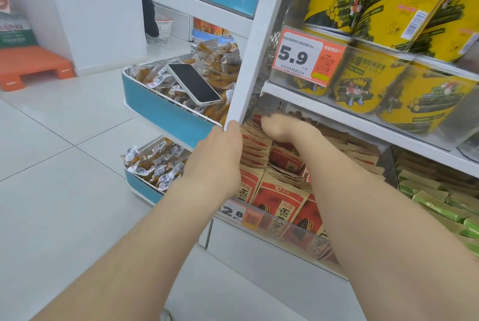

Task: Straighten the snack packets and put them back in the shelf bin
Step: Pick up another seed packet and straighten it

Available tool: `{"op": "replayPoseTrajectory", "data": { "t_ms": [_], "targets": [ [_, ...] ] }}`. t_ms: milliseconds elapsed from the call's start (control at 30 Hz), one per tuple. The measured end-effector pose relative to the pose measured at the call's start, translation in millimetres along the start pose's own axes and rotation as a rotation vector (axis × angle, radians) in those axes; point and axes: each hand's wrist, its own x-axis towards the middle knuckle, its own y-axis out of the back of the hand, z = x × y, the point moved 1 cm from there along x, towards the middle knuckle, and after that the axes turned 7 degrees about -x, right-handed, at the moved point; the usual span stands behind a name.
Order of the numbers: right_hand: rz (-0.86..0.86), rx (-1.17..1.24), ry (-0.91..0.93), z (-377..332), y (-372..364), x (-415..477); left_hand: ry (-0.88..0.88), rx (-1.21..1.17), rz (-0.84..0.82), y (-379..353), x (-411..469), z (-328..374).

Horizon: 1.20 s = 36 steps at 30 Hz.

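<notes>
The fingers of the left hand [220,154] are lying hidden behind the left edge of the snack packets [278,206], so it cannot be told whether they are apart or clamped. The right hand [281,127] is blurred, its fingers [267,121] curling down onto the packet tops at the back; a grip cannot be told. The packets, kraft-brown with red fronts and black seed pictures, are standing in leaning, uneven rows inside the clear-fronted shelf bin [293,233], below the yellow seaweed tubs [363,82].
</notes>
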Motion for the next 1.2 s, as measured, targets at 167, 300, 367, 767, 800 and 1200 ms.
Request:
{"op": "replayPoseTrajectory", "data": {
  "t_ms": [167,300,367,767,800,1200],
  "targets": [
    [0.061,0.048,-0.016,-6.6,-5.2,-5.2,0.046,0.114,0.096,1.1,-1.8,-0.1],
    [0.149,0.032,0.034,-5.7,-15.7,-17.5,0.077,0.1,0.133,1.5,1.8,1.1],
    [0.117,0.022,0.067,-2.4,-18.6,-20.7,0.076,0.107,0.15,1.2,1.4,2.2],
    [0.284,0.154,0.2,47.2,-11.5,-130.6,0.09,0.191,0.172,-5.5,4.4,5.5],
    [0.259,0.15,0.188,52.9,-13.7,-141.0,0.097,0.218,0.161,-6.3,2.1,8.8],
    [0.552,0.106,0.237,62.9,-66.9,-178.6,0.102,0.179,-0.211,-42.0,-40.5,47.5]
  ]
}}
